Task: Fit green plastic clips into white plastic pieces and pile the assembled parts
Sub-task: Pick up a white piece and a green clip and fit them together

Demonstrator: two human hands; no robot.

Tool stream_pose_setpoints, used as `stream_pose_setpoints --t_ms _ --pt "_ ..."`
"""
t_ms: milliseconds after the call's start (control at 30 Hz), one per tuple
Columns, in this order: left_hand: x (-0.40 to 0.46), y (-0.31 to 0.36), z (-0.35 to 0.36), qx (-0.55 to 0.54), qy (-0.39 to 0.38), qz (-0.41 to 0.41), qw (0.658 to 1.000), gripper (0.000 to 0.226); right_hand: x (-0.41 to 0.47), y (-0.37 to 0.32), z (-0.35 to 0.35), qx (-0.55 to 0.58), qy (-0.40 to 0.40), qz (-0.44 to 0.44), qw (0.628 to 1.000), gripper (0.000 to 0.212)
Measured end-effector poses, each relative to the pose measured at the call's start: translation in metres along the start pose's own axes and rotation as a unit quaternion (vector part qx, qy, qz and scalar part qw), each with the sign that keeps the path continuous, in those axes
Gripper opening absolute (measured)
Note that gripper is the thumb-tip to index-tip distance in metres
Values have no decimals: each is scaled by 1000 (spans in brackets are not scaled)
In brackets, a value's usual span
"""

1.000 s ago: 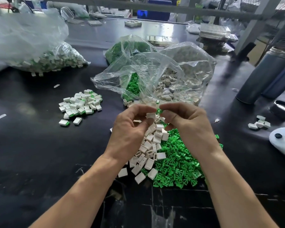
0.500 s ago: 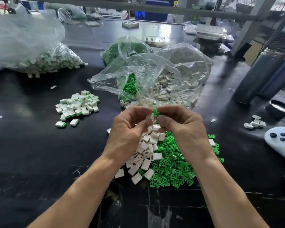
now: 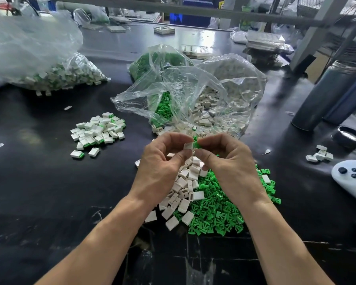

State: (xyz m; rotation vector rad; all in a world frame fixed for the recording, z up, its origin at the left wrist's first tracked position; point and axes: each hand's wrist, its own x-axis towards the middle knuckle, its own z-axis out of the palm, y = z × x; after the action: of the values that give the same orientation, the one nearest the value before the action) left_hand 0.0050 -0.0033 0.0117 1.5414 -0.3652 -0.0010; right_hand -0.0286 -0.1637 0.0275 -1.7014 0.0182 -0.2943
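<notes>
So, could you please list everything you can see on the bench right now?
white piece: one, white, pinched in left hand
green clip: one, green, pinched in right hand, at the white piece's end
loose white pieces: heap, white, under the hands
loose green clips: heap, green, right of them
assembled pile: heap, white and green, left
open bags: two, clear, behind the hands
full bag: one, clear, far left
bottle: one, grey, right
table: one, black
left hand: one
right hand: one

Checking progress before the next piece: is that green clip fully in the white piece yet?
Not fully: the green clip sticks out of the white piece between both hands.
</notes>
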Motion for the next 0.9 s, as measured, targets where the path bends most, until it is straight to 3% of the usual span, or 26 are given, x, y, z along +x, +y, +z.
stream_pose_setpoints --t_ms 333,600,900 --pt "0 0 2 7 1 9 1000 18 -1 -2 -4 41 -11 11 999 26" --pt "1 0 2 22 9 6 1000 20 1 3 -3 72 39 31 996 19" --pt "0 0 3 43 10 5 999 21 2 4 -4 118 43 66 990 9"
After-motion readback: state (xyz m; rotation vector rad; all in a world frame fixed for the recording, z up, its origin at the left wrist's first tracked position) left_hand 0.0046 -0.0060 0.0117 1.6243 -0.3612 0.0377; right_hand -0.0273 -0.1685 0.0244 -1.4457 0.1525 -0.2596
